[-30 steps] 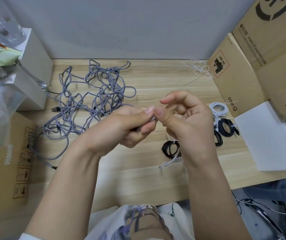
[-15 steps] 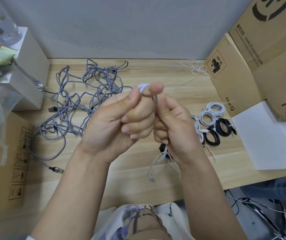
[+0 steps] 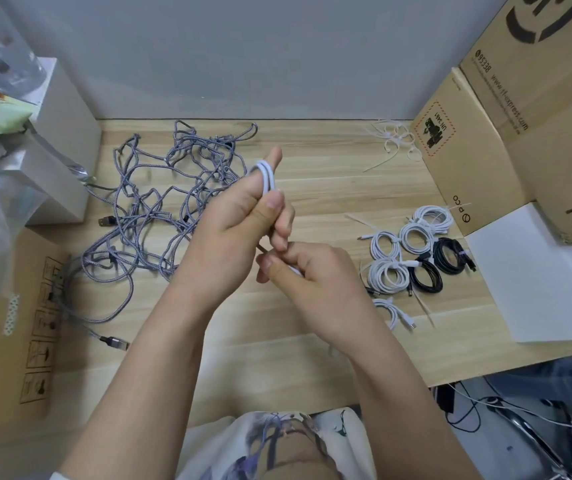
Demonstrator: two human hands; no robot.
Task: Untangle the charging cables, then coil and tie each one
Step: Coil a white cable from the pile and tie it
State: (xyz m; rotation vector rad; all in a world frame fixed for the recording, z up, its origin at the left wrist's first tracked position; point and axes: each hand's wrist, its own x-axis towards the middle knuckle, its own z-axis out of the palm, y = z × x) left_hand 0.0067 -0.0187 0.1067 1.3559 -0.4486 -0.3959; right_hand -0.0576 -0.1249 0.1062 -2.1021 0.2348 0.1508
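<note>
My left hand (image 3: 232, 230) grips a white cable (image 3: 268, 178) that loops twice over its raised index finger, above the middle of the wooden table (image 3: 329, 188). Just below it my right hand (image 3: 315, 275) pinches the lower run of the same white cable. A tangle of grey braided cables (image 3: 160, 209) sprawls over the table's left half, with a USB plug (image 3: 115, 342) near the front left. To the right lie several coiled and tied white cables (image 3: 402, 251) and two coiled black ones (image 3: 442, 263).
Loose white ties (image 3: 393, 138) lie at the back right by stacked cardboard boxes (image 3: 506, 126). A white sheet (image 3: 540, 278) covers the right edge. White boxes (image 3: 66, 126) and bags stand at the left, a flat carton (image 3: 28, 327) at the front left. Wall behind.
My left hand rose and now carries two white loops over its index finger. My right hand dropped below it, drawing the cable down. The white cable end no longer hangs under my hands.
</note>
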